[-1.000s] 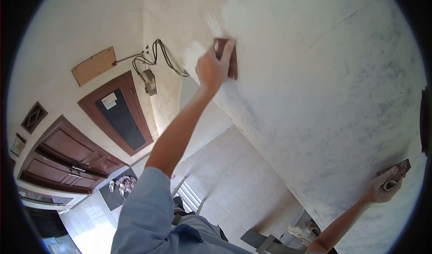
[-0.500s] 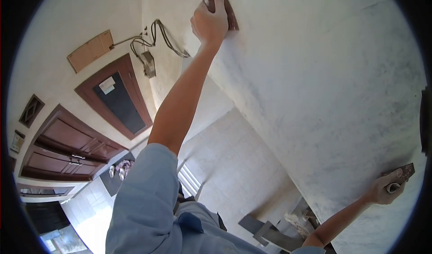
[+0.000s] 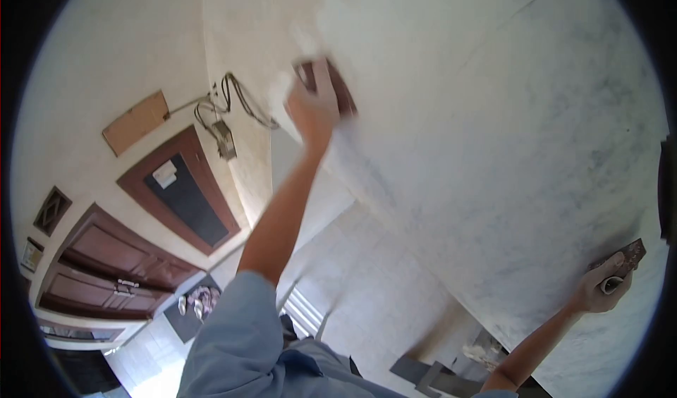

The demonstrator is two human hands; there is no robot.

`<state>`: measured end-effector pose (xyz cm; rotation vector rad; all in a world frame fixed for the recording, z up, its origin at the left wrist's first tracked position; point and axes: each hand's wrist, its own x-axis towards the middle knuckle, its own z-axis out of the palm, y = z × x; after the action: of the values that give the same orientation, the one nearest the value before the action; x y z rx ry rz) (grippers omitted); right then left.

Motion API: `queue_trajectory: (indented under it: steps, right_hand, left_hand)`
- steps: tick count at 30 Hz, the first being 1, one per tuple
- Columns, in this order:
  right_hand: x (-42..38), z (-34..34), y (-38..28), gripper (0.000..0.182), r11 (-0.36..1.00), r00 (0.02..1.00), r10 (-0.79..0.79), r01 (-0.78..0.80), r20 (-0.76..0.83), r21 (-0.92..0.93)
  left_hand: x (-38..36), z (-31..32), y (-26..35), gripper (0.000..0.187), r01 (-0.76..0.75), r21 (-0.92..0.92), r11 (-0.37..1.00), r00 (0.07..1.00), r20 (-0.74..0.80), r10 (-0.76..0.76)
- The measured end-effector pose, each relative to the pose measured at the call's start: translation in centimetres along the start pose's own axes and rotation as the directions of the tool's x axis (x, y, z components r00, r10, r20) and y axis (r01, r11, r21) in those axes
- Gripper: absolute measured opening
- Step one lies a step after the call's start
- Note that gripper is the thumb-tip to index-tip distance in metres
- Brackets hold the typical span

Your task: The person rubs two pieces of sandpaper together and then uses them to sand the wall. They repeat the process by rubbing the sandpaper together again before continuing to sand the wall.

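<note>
Brown blade (image 3: 344, 93) gripped, the left hand (image 3: 313, 110) apparently smooths the wall (image 3: 458, 144), the right hand (image 3: 598, 290) clasps a second blade (image 3: 634, 253), and another stroke likely needs even pressure.

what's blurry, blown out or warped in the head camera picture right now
Head view: the left hand and its dark reddish-brown flat blade look smeared, the right hand crisper; head view: glare bleaches the pale floor tiles lower left; head view: wide-angle distortion bows the reddish-brown wooden double doors.
</note>
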<state>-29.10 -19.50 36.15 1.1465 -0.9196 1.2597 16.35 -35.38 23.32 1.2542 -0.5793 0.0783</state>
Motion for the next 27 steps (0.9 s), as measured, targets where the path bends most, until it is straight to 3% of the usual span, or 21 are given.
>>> queue_trajectory:
  steps: [1, 2, 5, 7, 9, 11, 12, 13, 15, 16, 18, 19, 21, 22, 23, 24, 25, 27]
  right_hand:
    - [0.0, 0.0, 0.1, 0.039, 0.999, 0.999, -0.041, 0.041, -0.023, -0.009]
    - [0.0, 0.2, 0.1, 0.040, 0.996, 0.996, -0.083, 0.082, -0.040, -0.019]
    - [0.1, 0.4, 0.5, 0.040, 0.990, 0.990, -0.124, 0.128, -0.059, 0.056]
    - [0.0, 0.5, 0.2, 0.039, 0.997, 0.998, -0.054, 0.056, -0.044, 0.044]
    - [-0.6, 0.1, 0.3, 0.037, 0.999, 1.000, -0.021, 0.021, 0.003, 0.030]
    - [-0.5, 0.1, 1.1, 0.036, 0.999, 1.000, -0.023, 0.023, 0.002, 0.024]
    - [-0.7, 0.0, 1.9, 0.034, 0.999, 0.999, -0.040, 0.040, -0.002, 0.023]
    - [-0.6, -0.2, 1.8, 0.033, 0.998, 0.999, -0.040, 0.041, -0.012, 0.047]
    - [-0.8, 0.0, 1.2, 0.033, 0.995, 0.998, -0.036, 0.040, -0.042, 0.095]
    - [-1.3, 0.2, 1.2, 0.031, 0.989, 0.999, 0.042, -0.037, -0.026, 0.143]
    - [-0.8, 1.0, 0.7, 0.032, 0.992, 0.996, -0.058, 0.065, -0.071, 0.108]
    - [-0.7, 1.1, 0.7, 0.032, 0.989, 0.991, -0.112, 0.118, -0.072, 0.088]
    - [-0.9, 1.1, 1.1, 0.033, 0.996, 0.995, -0.076, 0.079, -0.056, 0.050]
    - [-1.0, 0.7, 1.2, 0.033, 0.998, 0.997, -0.061, 0.062, -0.050, 0.029]
    - [-1.2, 0.3, 1.3, 0.033, 0.998, 0.999, -0.041, 0.042, -0.024, 0.043]
    - [-1.3, 0.0, 1.4, 0.034, 0.998, 1.000, -0.020, 0.021, -0.018, 0.055]
    - [-1.0, 0.1, 1.5, 0.034, 0.998, 1.000, 0.000, 0.002, -0.020, 0.067]
    - [-0.2, 0.3, 0.7, 0.034, 0.990, 0.996, -0.046, 0.055, -0.078, 0.130]
  left_hand:
    - [-1.5, 0.4, -1.3, 0.043, -0.194, -0.037, 0.980, 0.979, -0.070, 0.191]
    - [-2.1, -0.2, -0.1, 0.044, -0.160, -0.110, 0.981, 0.987, -0.027, 0.158]
    - [1.2, 0.1, 0.9, 0.045, -0.087, -0.045, 0.995, 0.996, -0.004, 0.087]
    - [4.0, 1.2, 0.0, 0.050, -0.062, -0.010, 0.998, 0.997, -0.051, 0.061]
    - [3.2, 1.4, 0.0, 0.051, 0.004, -0.069, 0.998, 0.995, -0.103, -0.011]
    - [-0.4, -0.1, 1.5, 0.049, 0.024, -0.014, 1.000, 0.999, -0.046, -0.025]
    - [-2.0, 0.6, -0.3, 0.046, -0.147, -0.064, 0.987, 0.982, -0.132, 0.138]
    - [-3.2, 0.2, -0.3, 0.044, -0.165, -0.100, 0.981, 0.985, -0.071, 0.159]
    - [-1.9, -0.3, 0.0, 0.044, -0.102, -0.045, 0.994, 0.994, 0.033, 0.103]
    - [0.5, -0.1, 0.4, 0.045, -0.050, -0.047, 0.998, 0.998, 0.031, 0.051]
    - [4.4, 1.0, 1.8, 0.048, 0.034, -0.042, 0.999, 0.999, -0.030, -0.035]
    - [4.6, 1.3, 1.7, 0.048, 0.030, -0.064, 0.998, 0.998, -0.050, -0.034]
    - [2.9, 1.2, 0.7, 0.049, 0.044, -0.076, 0.996, 0.997, -0.064, -0.049]
    - [1.0, 1.0, 0.0, 0.049, 0.034, 0.010, 0.999, 0.998, -0.061, -0.033]
    - [-1.3, 0.5, -0.4, 0.049, -0.052, -0.056, 0.997, 0.998, -0.044, 0.049]
    - [-2.8, -0.5, -0.5, 0.048, -0.021, -0.070, 0.997, 0.999, 0.025, 0.023]
    - [-3.3, -0.7, -0.1, 0.047, 0.005, -0.089, 0.996, 0.996, 0.091, 0.003]
    - [-0.7, 0.0, 0.8, 0.046, -0.083, -0.037, 0.996, 0.996, 0.029, 0.084]
